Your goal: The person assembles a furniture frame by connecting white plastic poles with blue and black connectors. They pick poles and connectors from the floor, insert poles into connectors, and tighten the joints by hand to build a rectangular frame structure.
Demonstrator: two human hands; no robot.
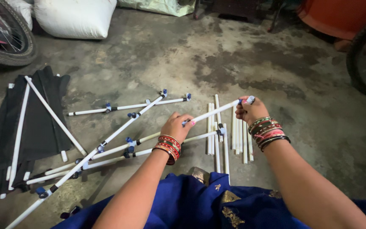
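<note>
Gripping one white pipe between them, both hands hold it off the floor so that it slants up from left to right. The left hand is curled around the pipe's middle, fingers wrapped over the top beside a small blue clip, which looks like a steadying hold for the long rod. The right hand is closed around the pipe's upper end, thumb and fingers pinching just below a blue end connector, a grip that suits working on that tip while the other hand takes the weight. Just below and between the hands a bundle of loose white pipes lies side by side on the concrete floor, kept within easy reach. To the left of the left hand, a jointed frame of pipes with blue and black connectors spreads flat across the floor, its long rods crossing one another. Farther left still, black fabric lies flat with more white rods laid on it, well apart from either hand. Beyond the hands, at the far edge, sit a white sack and part of a bicycle wheel. Blue cloth with gold trim covers the person's lap beneath the forearms.
</note>
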